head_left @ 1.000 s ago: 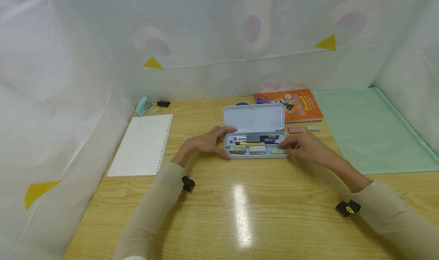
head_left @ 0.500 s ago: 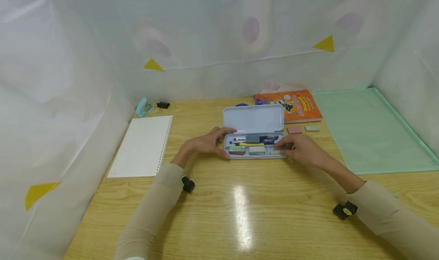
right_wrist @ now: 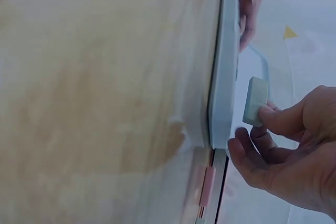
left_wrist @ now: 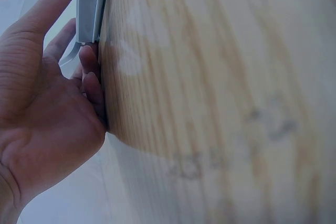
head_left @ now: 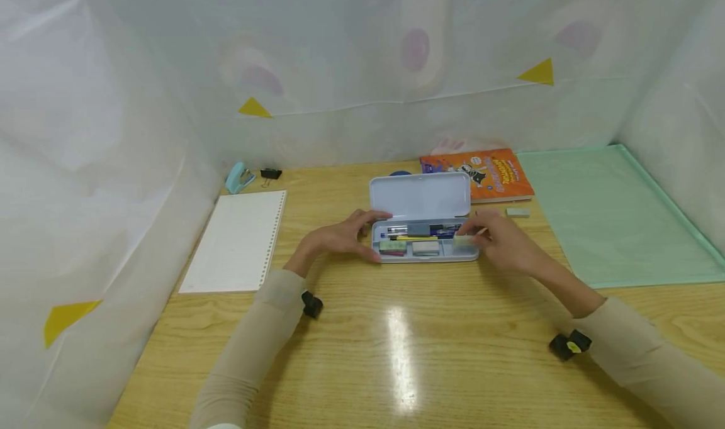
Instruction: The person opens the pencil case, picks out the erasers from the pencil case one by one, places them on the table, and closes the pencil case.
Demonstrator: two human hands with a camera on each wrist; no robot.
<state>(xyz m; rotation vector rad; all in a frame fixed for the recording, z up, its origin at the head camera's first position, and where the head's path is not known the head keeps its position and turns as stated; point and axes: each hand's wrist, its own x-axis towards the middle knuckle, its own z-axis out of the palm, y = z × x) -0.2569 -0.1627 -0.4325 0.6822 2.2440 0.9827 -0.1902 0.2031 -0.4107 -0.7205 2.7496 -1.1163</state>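
Note:
A pale blue pencil case stands with its lid up in the head view, holding pens, a yellow pencil and several erasers. My left hand grips its left end, thumb at the front corner and forefinger by the hinge. Over the right compartment, my right hand pinches a pale green eraser between thumb and fingers, raised above the rim in the right wrist view. A green-and-pink eraser fills the left compartment, a white one the middle.
Behind the case lies an orange book; a small pale eraser and a pink eraser lie nearby. A green mat covers the right side. At left are a notebook, stapler and binder clip.
My right hand has taken hold of the pale green eraser in the right compartment and lifted it out above the case. The left hand has stayed at the case's left end.

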